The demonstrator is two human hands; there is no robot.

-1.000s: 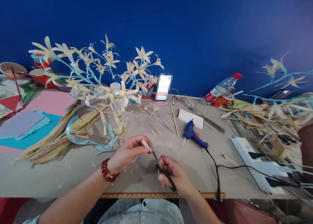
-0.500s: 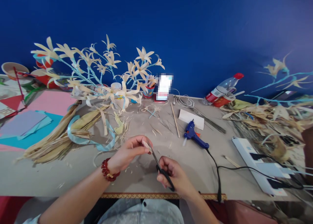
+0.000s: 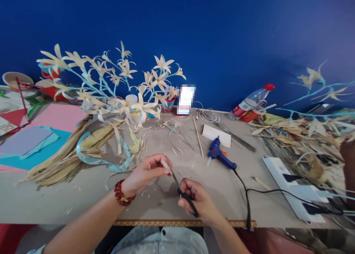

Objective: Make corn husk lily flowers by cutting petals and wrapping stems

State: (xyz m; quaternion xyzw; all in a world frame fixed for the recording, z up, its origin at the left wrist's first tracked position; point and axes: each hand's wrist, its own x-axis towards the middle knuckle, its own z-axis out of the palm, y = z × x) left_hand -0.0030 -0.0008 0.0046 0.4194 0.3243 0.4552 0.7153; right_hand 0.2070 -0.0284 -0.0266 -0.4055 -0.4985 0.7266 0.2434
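Between the thumb and fingers of my left hand (image 3: 152,170) is a small pale piece of corn husk (image 3: 165,165), pinched closed. My right hand (image 3: 195,198) is wrapped round the black handles of a pair of scissors (image 3: 185,197). Their blades point up and to the left and meet the husk piece at my left fingertips. Whether the blades are parted there is too small to tell. Tiny pale trimmings lie scattered on the grey table (image 3: 91,206) beneath both hands.
A blue glue gun (image 3: 220,154) lies right of my hands, its cord running to a white power strip (image 3: 291,191). Left are a husk bundle (image 3: 69,154) and light-blue ribbon (image 3: 83,156). Husk flowers (image 3: 144,108) stand behind; a bottle (image 3: 251,102) leans at back right.
Almost nothing differs. Both hands keep their places, with the scissor blades still at the husk piece; the whole view has shifted very slightly.
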